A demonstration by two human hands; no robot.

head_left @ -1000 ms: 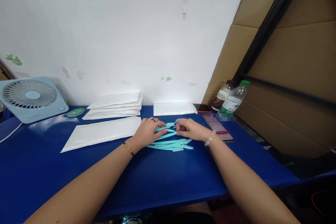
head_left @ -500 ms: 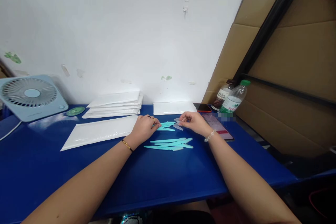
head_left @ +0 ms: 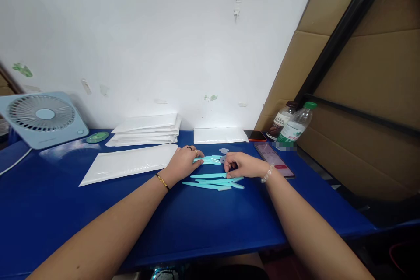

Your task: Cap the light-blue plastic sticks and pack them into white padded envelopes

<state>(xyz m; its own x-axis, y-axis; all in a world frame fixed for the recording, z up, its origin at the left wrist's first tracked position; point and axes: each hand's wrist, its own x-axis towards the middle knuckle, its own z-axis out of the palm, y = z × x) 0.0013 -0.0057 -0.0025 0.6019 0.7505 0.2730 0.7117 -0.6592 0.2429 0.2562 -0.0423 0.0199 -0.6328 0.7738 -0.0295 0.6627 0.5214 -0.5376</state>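
Observation:
My left hand is closed on the handle ends of several turquoise eyebrow razors lying together on the blue table. Nearer to me lies a second, looser group of turquoise eyebrow razors, fanned out with handles to the left. My right hand has its fingers curled, thumb and fingertip pinching the right end of the uppermost razor of that group. Small clear plastic caps rest beyond the right hand, one partly hidden behind its fingers.
White padded envelopes lie flat, in a stack and by the wall. A blue fan and green disc are left. Phones, bottles and cardboard are right.
My right hand has moved from the clear caps down toward me to the looser razors. My left hand stays on its razors, which now lie closer together. The view has shifted slightly.

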